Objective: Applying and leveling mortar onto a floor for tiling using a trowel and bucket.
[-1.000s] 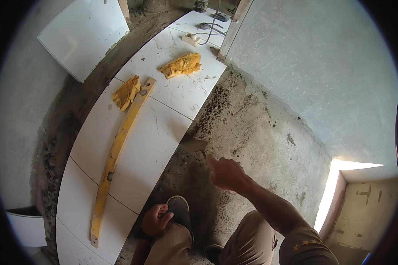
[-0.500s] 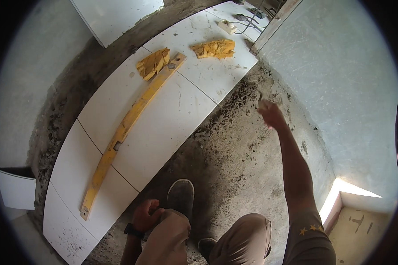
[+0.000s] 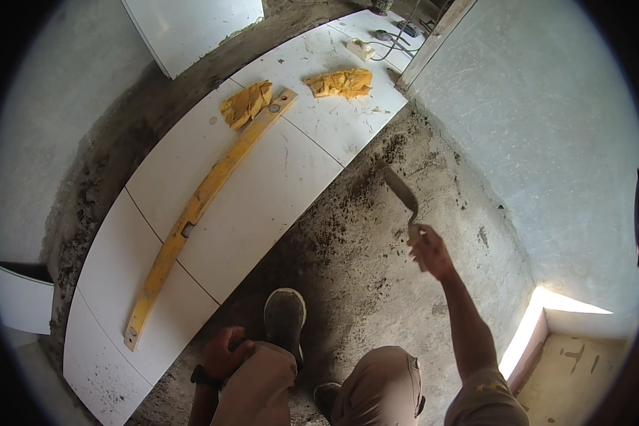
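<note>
My right hand [image 3: 431, 253] is wrapped round the handle of a trowel [image 3: 402, 192]. Its narrow metal blade points away from me toward the tile edge, over the rough, crumb-strewn cement floor [image 3: 376, 273]. My left hand [image 3: 226, 353], with a dark watch on the wrist, rests by my left knee. Its fingers are loosely curled and apart, with nothing in them. Large white tiles [image 3: 252, 202] cover the floor to the left. A long yellow spirit level [image 3: 209, 188] lies across them, well away from both hands.
Two crumpled yellow-brown paper pieces [image 3: 246, 105] [image 3: 339, 84] lie near the level's far end. A white socket block [image 3: 361, 49] with cables sits at the far tile edge. Bare grey walls [image 3: 532, 128] rise on the right. A white tile [image 3: 195, 32] stands at the far left.
My right hand has drawn back toward me, and the trowel's blade now shows fully. The left hand still rests by the knee; the view has shifted slightly.
</note>
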`<state>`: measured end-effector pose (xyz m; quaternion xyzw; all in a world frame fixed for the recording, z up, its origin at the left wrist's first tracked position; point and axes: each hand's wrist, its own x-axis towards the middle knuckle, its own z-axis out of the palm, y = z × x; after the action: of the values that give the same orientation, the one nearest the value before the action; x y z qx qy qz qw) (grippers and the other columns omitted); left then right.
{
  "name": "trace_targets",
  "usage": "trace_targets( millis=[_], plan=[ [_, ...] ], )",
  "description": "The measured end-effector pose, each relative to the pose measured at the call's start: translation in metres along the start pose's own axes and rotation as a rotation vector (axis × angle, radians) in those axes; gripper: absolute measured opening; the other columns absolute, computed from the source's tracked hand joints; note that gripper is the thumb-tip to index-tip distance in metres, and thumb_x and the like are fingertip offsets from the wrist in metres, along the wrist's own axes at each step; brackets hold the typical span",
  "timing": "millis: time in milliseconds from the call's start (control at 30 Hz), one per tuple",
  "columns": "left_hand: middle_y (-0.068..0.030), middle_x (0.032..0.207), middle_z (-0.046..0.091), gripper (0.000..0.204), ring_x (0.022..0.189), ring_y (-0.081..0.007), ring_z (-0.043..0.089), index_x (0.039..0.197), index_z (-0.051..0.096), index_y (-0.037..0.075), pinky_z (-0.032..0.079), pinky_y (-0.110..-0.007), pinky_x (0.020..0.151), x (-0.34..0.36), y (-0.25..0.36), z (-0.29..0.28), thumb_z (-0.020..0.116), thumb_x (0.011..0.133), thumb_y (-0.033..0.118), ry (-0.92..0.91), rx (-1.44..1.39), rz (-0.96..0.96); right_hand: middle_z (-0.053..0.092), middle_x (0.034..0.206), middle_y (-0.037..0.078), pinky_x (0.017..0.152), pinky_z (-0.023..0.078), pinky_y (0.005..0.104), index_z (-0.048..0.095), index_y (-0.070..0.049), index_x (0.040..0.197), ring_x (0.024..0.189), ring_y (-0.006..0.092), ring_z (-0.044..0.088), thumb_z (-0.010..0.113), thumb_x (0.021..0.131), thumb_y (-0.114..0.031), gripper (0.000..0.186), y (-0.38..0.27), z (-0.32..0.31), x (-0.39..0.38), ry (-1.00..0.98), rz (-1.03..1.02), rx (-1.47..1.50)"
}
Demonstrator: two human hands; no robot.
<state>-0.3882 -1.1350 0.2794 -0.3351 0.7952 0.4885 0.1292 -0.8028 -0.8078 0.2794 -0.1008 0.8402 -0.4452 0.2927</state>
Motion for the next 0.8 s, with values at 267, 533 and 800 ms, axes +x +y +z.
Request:
trace_targets(
  millis=[267,533,800],
  plan=[
    [-0.0167,0.109,0.067,0.054,0.103,-0.0313,0.065,0.117,0.058,0.000,0.051,-0.042,0.088,-0.041,-0.024,-0.006,0.072,0.082,0.039,0.014,0.148,-0.088,0.055,0.071,0.009,0.042,0.044,0.0334,0.056,-0.004,0.116,0.050,0.0158,0.053,0.052,0.095,-0.047,0.048,0.015,-0.054,0.164,0.274,0.266,0.214],
    [-0.0187,0.111,0.066,0.053,0.103,-0.0326,0.065,0.116,0.059,0.000,0.051,-0.042,0.087,-0.091,-0.058,0.006,0.073,0.081,0.036,0.105,-0.017,-0.227,0.053,0.062,0.004,0.035,0.043,0.0283,0.060,-0.008,0.114,0.041,0.0108,0.051,0.052,0.095,-0.040,0.039,0.000,0.000,0.067,-0.049,0.121,-0.302],
    [-0.0184,0.112,0.064,0.042,0.104,-0.0296,0.064,0.119,0.055,-0.001,0.053,-0.040,0.087,-0.183,-0.056,0.011,0.070,0.085,0.018,0.350,-0.432,-0.278,0.064,0.110,0.014,0.086,0.050,0.0424,0.058,-0.013,0.120,0.100,0.0332,0.064,0.064,0.088,-0.034,0.039,-0.036,0.024,-0.035,-0.040,-0.265,-0.935]
  ],
)
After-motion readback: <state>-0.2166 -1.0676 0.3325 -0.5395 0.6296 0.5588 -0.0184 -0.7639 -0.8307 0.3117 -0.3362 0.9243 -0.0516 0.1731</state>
